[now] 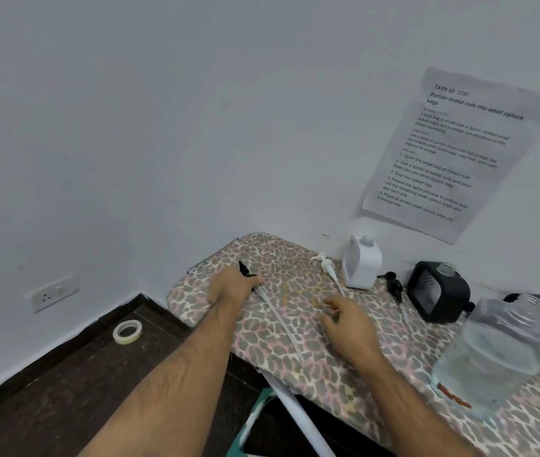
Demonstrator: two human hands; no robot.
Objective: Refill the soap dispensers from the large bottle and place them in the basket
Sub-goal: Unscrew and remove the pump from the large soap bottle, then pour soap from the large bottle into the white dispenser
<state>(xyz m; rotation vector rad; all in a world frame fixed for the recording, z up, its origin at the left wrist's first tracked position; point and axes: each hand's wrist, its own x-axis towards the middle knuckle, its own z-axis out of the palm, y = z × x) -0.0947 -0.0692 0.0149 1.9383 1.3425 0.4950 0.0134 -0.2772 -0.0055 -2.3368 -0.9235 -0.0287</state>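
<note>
The left hand [230,286] is gripping the black pump head with its long clear dip tube [278,319] near the frame's centre, while the right hand [349,319] is hovering with loosely curled fingers, holding nothing. The white square plastic dispenser [361,265] and black square dispenser [438,293] are standing uncapped at centre right, with the large clear plastic bottle [496,357] at lower right. The trailing tube is probably dripping soap onto the leopard-print cover [295,258], and a careless right elbow could be toppling the open bottle.
</note>
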